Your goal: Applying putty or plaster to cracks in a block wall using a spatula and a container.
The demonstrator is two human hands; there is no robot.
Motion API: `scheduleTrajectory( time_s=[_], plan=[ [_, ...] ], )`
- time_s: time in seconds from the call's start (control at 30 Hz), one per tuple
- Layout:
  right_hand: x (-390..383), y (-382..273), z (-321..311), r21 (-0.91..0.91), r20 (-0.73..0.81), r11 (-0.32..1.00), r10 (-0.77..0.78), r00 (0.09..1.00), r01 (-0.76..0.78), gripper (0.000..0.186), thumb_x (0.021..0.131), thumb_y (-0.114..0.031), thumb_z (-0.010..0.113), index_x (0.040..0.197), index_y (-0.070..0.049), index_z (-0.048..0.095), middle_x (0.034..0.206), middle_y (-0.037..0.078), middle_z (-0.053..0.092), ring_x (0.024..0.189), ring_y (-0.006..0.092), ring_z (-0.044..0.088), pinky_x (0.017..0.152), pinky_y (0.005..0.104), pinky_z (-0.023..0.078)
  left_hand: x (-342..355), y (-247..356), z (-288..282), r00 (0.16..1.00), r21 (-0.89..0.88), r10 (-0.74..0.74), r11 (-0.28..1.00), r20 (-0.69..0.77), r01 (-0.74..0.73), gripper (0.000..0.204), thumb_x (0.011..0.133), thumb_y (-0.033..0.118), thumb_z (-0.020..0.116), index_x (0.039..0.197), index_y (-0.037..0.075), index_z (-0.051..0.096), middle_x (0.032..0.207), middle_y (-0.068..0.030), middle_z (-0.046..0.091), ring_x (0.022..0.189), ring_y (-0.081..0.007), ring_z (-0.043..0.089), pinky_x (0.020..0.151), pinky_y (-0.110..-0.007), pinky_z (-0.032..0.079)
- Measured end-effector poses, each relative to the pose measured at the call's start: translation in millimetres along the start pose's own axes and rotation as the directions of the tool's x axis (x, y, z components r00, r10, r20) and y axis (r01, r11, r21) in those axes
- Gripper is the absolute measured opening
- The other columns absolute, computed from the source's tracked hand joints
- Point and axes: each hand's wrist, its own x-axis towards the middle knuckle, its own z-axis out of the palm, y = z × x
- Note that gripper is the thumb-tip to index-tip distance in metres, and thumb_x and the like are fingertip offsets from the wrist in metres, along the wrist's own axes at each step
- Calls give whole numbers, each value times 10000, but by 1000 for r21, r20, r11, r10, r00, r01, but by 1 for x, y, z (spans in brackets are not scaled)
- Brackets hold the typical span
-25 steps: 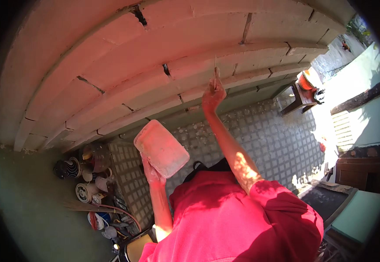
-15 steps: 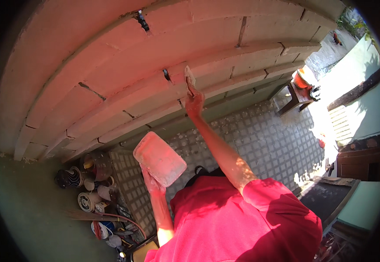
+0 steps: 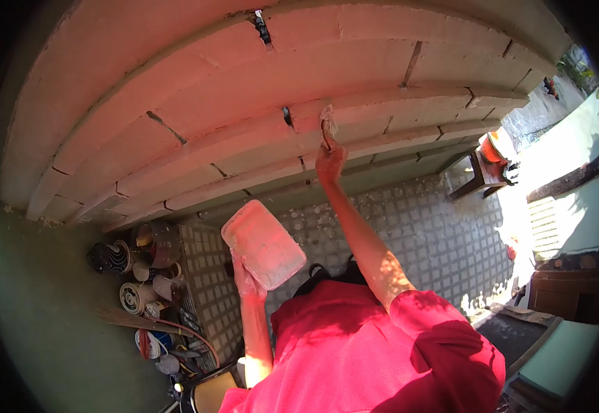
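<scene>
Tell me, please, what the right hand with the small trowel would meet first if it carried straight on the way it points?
The right hand points its small trowel up at the pale ceiling beam, beside a dark gap. The blade seems already at or almost at that surface, so the beam comes first; depth is hard to judge.

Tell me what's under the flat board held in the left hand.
Under the flat board only the left hand shows, gripping its lower edge, with grey patterned floor tiles far below. The board's underside, any handle and the palm are covered, so the exact grip cannot be seen.
</scene>
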Motion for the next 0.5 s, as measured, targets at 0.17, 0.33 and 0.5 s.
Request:
scheduleTrajectory(
  time_s=[0.17, 0.33, 0.5],
  plan=[
    [-16, -40, -23, 94, 114, 986, 128, 985, -139, 490, 835, 84, 468, 1273, -51, 643, 736, 47, 540, 651, 93, 411, 585, 251, 397, -9, -6, 0, 999, -23, 41, 999, 16, -40, 528, 1032, 444, 417, 1442, 112, 411, 1422, -56, 510, 1249, -243, 538, 1055, -427, 455],
    [50, -7, -52, -55, -198, 972, 212, 957, -227, 580, 791, 153, 440, 1316, -31, 604, 807, 151, 624, 636, 135, 470, 619, 258, 441, -11, -21, 18, 997, -17, 64, 998, -31, -65, 526, 1034, 445, 411, 1440, 110, 414, 1416, -64, 515, 1244, -249, 542, 1048, -432, 465],
    [17, 1, -26, -93, -4, 987, 131, 991, -131, 524, 804, 112, 465, 1257, -64, 662, 803, 45, 606, 677, 127, 466, 621, 245, 402, -11, -35, 32, 999, -51, 44, 998, 32, -42, 527, 1036, 443, 407, 1440, 105, 411, 1414, -66, 514, 1247, -248, 540, 1049, -428, 463]
  ],
)
